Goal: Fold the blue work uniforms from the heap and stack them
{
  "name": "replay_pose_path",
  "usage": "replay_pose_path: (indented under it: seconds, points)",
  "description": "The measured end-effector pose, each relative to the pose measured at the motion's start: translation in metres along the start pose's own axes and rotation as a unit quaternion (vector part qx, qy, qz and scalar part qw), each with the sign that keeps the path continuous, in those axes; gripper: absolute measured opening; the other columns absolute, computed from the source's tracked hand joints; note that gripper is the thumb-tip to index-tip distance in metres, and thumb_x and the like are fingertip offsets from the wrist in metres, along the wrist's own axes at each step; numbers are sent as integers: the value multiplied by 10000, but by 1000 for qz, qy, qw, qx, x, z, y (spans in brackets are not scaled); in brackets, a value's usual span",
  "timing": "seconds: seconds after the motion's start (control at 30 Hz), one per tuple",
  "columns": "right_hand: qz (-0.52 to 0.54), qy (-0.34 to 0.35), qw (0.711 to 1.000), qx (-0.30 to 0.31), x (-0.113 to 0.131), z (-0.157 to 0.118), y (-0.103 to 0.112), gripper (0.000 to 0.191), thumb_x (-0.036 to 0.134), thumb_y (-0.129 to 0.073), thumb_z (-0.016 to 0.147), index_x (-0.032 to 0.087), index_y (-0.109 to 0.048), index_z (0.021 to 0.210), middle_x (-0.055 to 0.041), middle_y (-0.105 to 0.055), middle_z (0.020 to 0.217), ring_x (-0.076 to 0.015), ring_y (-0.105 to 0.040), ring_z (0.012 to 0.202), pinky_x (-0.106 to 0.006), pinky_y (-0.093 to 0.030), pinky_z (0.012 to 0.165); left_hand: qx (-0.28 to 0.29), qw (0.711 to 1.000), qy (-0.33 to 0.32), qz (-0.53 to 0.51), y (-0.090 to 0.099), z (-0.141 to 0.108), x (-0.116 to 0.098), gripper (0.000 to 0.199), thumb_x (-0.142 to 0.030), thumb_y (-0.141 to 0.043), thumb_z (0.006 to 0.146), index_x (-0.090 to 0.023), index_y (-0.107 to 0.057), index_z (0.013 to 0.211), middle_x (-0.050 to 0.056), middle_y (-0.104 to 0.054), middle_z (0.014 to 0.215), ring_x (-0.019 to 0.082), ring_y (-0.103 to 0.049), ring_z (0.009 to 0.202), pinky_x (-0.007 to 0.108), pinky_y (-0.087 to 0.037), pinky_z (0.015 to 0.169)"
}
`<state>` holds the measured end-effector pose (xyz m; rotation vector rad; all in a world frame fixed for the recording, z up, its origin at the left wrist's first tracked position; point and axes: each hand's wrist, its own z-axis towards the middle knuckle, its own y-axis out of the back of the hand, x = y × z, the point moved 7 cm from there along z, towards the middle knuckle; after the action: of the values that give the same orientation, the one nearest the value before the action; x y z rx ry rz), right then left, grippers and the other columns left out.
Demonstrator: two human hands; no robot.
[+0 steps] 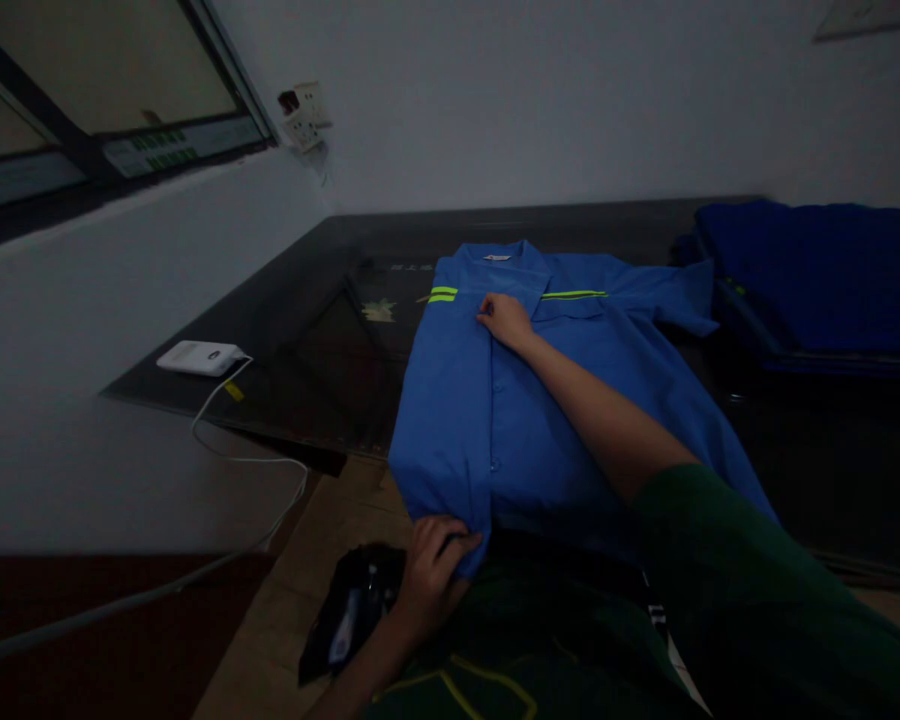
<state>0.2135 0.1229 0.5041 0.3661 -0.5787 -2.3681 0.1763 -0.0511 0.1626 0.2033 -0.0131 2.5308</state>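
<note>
A blue shirt (450, 400) with yellow-green stripes lies front up on the dark table (307, 300), its collar at the far side. The left side is folded in, while one short sleeve spreads to the right. My left hand (431, 570) is closed on the shirt's bottom hem at the near left corner. Near the collar, my right hand (505, 320) rests on the front placket with its fingers pinched together; whether cloth is between them is too small to tell.
Folded dark blue clothes (817, 280) are stacked at the right. A white device (199, 357) with a cable lies at the table's left edge. A black bag (352, 610) sits on brown cardboard (270, 640) below. Sockets (304, 115) are on the wall.
</note>
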Motion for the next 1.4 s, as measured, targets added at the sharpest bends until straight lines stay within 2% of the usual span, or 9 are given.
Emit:
replay_pose_path:
  seconds: [0.23, 0.4, 0.57, 0.77, 0.87, 1.0, 1.23, 1.33, 1.4]
  points:
    - [-34, 21, 999, 7, 12, -4, 7, 228, 186, -580, 843, 156, -653, 1057, -122, -678, 1068, -265, -609, 999, -359, -457, 857, 4, 1000, 16, 22, -14, -13, 9, 268, -114, -531, 825, -190, -599, 1074, 79, -606, 953, 206, -587, 901, 342, -493, 775]
    - [-19, 4, 1000, -2, 10, -5, 6, 237, 198, -566, 851, 160, -643, 1072, -108, -687, 1028, -257, -614, 971, -362, -464, 850, -107, 991, 57, 50, 0, -19, 18, 231, -89, -553, 788, -208, -574, 985, 59, -557, 936, 180, -585, 845, 307, -522, 704]
    - [0, -3, 1000, -16, 8, -5, 4, 241, 194, -550, 852, 167, -634, 1076, -102, -682, 1017, -253, -612, 958, -366, -462, 848, -136, 991, -5, 15, 57, -3, 15, 170, -116, -574, 823, -231, -597, 945, 10, -610, 818, 134, -631, 705, 258, -543, 639]
    - [42, 9, 998, -41, 17, -2, 2, 237, 205, -534, 852, 169, -626, 1068, -89, -672, 1010, -229, -603, 932, -350, -453, 847, -215, 975, 63, -8, 137, -3, 15, 253, -124, -700, 755, -225, -580, 953, -5, -672, 791, 156, -667, 707, 279, -572, 619]
    - [75, 17, 996, -47, 22, 0, 3, 220, 218, -530, 853, 171, -624, 1046, -67, -671, 981, -201, -601, 893, -320, -454, 828, -163, 986, 7, -21, 136, -3, 4, 247, -119, -672, 778, -255, -602, 972, -6, -689, 797, 163, -665, 697, 329, -584, 665]
    - [83, 8, 995, -48, 20, 1, 5, 200, 221, -552, 839, 170, -634, 1015, -55, -668, 934, -189, -597, 857, -297, -455, 788, -175, 984, -22, -13, 127, -2, 0, 254, -93, -559, 843, -255, -628, 1026, 20, -668, 858, 164, -657, 776, 288, -553, 645]
    - [48, 2, 999, -23, 14, -1, -1, 204, 216, -591, 815, 169, -654, 1004, -51, -665, 915, -193, -593, 849, -298, -449, 769, -278, 941, 192, 30, 109, -7, 26, 193, -272, -682, 783, -195, -549, 899, 20, -565, 867, 155, -582, 785, 266, -505, 655]
    - [44, 2, 999, -11, 13, -1, -4, 205, 212, -597, 810, 168, -655, 1002, -50, -666, 912, -191, -594, 842, -299, -449, 766, -318, 936, 153, -4, 111, -9, 19, 305, -168, -733, 731, -225, -521, 943, -31, -578, 768, 121, -583, 672, 237, -499, 603]
    - [47, 2, 999, -7, 13, -1, -5, 207, 211, -599, 808, 165, -655, 1003, -52, -668, 916, -190, -595, 837, -299, -451, 766, -276, 954, 115, -32, 109, -9, 13, 247, -225, -707, 778, -258, -530, 948, -48, -599, 683, 128, -586, 611, 259, -513, 585]
